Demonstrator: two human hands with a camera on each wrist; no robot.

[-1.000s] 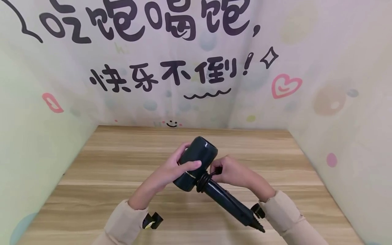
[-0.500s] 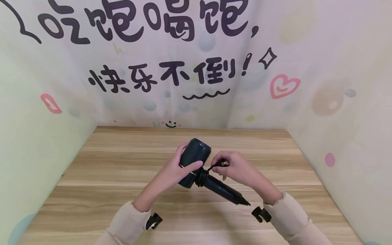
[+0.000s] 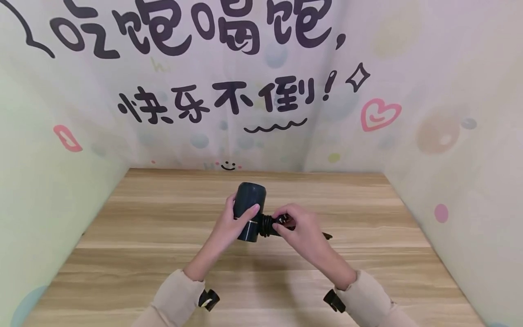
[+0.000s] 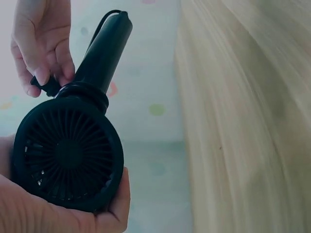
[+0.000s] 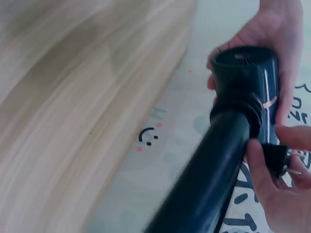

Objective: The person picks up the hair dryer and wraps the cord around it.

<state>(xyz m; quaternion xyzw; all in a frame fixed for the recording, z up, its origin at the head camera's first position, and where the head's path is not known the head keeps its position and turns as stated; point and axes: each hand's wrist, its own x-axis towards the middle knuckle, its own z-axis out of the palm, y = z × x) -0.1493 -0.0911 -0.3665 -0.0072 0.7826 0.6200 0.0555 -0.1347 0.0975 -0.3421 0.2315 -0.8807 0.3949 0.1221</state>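
Observation:
A dark navy hair dryer is held up over the table, its handle pointing right. My left hand grips the barrel, thumb across the front. In the left wrist view the round slotted intake grille faces the camera. The black cord is wound in several loops round the top of the handle, close to the barrel. With thumb and fingers my right hand pinches the black plug beside these loops; metal prongs stick out of it. In the head view this hand hides most of the handle.
The wood-grain table lies beneath both hands. A printed cloth backdrop rises behind it, with pale walls at both sides. Black wrist camera mounts hang at the sleeves.
The hair dryer has shifted left and turned so its handle lies nearly level. My right hand, holding the plug, has moved left and down toward the coiled cord.

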